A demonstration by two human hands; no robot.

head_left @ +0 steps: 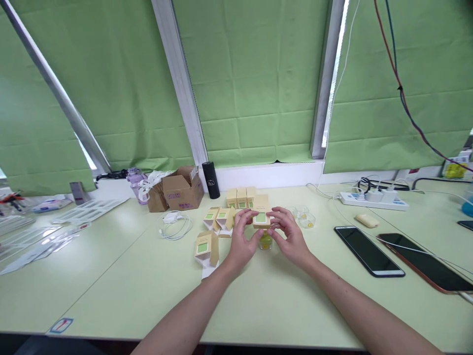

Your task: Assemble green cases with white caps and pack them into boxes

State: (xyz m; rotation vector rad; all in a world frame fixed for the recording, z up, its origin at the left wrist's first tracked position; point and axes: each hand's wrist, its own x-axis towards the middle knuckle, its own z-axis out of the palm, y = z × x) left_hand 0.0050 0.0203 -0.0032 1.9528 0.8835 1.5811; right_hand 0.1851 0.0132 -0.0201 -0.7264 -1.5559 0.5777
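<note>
Head view, and the small box [261,220] is the centre of the clock, up between two hands above the pale surface [266,308]. The left hand [244,234] grips it from nine o'clock, the right hand [289,234] from three, both partly curled, fingers around its sides, thumbs low: a two-sided hold, I'd say to keep it level and leave the green label clear. And at six o'clock, just under it, a glass jar [266,241] with something yellow-green inside! Whether box, thumbs and jar touch, I can't tell from here.

Over to nine o'clock, a pair of open boxes [218,217], flaps out; at eight, a lone open box [203,246] on its own patch, all near the left hand, perhaps for an easy reach. At eleven, three boxes [241,198] side by side in a tidy row, apparently parked out of the way. Three o'clock, beyond the right hand: clear cups [306,219] huddled together. Then at four, well apart, a black phone [369,251] lies flat, leaving the working patch free, it seems.
</note>
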